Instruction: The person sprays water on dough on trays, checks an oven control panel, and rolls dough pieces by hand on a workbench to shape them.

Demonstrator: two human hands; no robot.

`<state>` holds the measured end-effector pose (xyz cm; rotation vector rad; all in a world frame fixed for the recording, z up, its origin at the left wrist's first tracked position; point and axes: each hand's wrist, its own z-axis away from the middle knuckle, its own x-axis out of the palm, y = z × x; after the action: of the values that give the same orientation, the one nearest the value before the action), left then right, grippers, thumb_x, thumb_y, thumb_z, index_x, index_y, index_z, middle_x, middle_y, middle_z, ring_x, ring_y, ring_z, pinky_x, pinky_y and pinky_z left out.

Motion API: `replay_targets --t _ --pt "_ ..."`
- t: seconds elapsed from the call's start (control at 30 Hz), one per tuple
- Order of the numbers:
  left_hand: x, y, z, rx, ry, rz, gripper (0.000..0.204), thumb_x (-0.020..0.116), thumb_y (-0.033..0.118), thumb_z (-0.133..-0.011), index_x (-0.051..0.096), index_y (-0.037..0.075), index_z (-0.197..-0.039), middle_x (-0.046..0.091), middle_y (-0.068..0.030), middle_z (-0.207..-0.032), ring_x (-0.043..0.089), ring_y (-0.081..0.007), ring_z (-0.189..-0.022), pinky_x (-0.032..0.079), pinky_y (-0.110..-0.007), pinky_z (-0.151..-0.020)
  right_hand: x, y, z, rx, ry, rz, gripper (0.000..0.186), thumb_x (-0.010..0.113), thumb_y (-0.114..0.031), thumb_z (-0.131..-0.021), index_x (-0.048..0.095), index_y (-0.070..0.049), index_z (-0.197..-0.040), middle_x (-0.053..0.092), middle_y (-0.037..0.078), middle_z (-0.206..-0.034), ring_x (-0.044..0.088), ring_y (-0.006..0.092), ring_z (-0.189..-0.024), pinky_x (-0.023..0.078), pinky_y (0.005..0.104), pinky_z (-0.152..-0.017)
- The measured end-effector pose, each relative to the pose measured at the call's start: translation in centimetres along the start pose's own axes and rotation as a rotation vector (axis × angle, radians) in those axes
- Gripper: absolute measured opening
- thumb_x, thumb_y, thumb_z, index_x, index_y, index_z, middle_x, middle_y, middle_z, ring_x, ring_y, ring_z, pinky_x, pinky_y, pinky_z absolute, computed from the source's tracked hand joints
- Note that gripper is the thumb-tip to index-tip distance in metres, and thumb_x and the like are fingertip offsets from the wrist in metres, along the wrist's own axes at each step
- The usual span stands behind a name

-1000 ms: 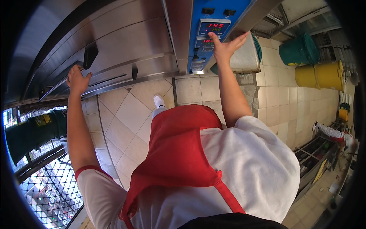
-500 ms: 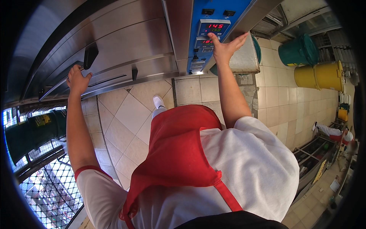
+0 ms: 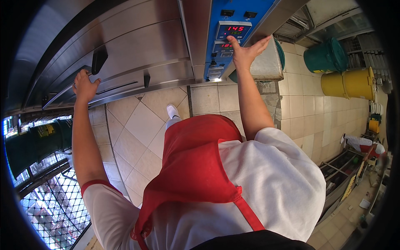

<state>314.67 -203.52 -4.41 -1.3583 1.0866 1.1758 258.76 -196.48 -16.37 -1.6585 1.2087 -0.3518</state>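
Left hand [image 3: 86, 86] curled round handle [image 3: 59, 96]; right hand [image 3: 246, 54] splayed, empty, thumb at controller [image 3: 234, 29]. Handle seemed stiff, best held mid-bar.

Right hand [image 3: 245, 55] spread, thumb [image 3: 233, 42] at digital controller [image 3: 234, 30]; left hand [image 3: 86, 86] at metal bar [image 3: 61, 95].

Red and green digits lit the upper display [image 3: 234, 30] above the right thumb [image 3: 232, 40] and the lower display [image 3: 223, 46] beside it; left of the left forearm [image 3: 86, 141], the green bin's [image 3: 21, 148] yellow label [image 3: 46, 130] was unreadable.
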Motion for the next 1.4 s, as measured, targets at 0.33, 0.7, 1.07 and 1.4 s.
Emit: replay_targets --t 0.33,0.7,1.07,1.4 --pt "-0.3 0.2 0.2 -0.009 -0.008 0.004 0.068 0.082 0.033 -0.084 0.049 0.01 -0.139 0.052 -0.0118 -0.147 0.04 -0.0322 -0.147 0.024 -0.07 -0.118 0.0 -0.1 0.0 0.0 0.001 0.008 0.164 0.095 -0.065 -0.057 -0.011 0.0 -0.164 0.005 0.032 -0.165 0.01 0.0498 -0.155 0.017 0.0601 -0.125" --pt "-0.1 -0.1 0.1 0.008 -0.002 0.001 0.068 0.081 0.033 -0.084 0.049 0.01 -0.139 0.053 -0.0115 -0.147 0.041 -0.0336 -0.146 0.026 -0.071 -0.117 -0.2 -0.2 0.0 -0.015 0.002 0.032 0.163 0.094 -0.068 -0.059 -0.009 0.004 -0.163 0.005 0.033 -0.165 0.012 0.0502 -0.154 0.019 0.0598 -0.124" --pt "-0.2 -0.2 -0.1 -0.032 -0.033 0.008 0.069 0.082 0.033 -0.083 0.049 0.012 -0.14 0.051 -0.0112 -0.148 0.038 -0.0328 -0.148 0.025 -0.072 -0.117 -1.5 0.1 -0.1 -0.022 -0.106 -0.028 0.161 0.094 -0.064 -0.063 -0.015 0.001 -0.163 0.0 0.032 -0.167 0.009 0.0508 -0.154 0.019 0.0607 -0.124" --pt "-0.6 0.2 -0.3 -0.034 -0.054 0.0 0.073 0.082 0.034 -0.083 0.046 0.011 -0.143 0.05 -0.011 -0.149 0.037 -0.0319 -0.148 0.024 -0.071 -0.118 -0.6 -0.1 -0.2 0.013 -0.031 -0.021 0.152 0.094 -0.058 -0.069 -0.012 -0.007 -0.166 0.002 0.031 -0.168 0.012 0.049 -0.154 0.02 0.0597 -0.124"
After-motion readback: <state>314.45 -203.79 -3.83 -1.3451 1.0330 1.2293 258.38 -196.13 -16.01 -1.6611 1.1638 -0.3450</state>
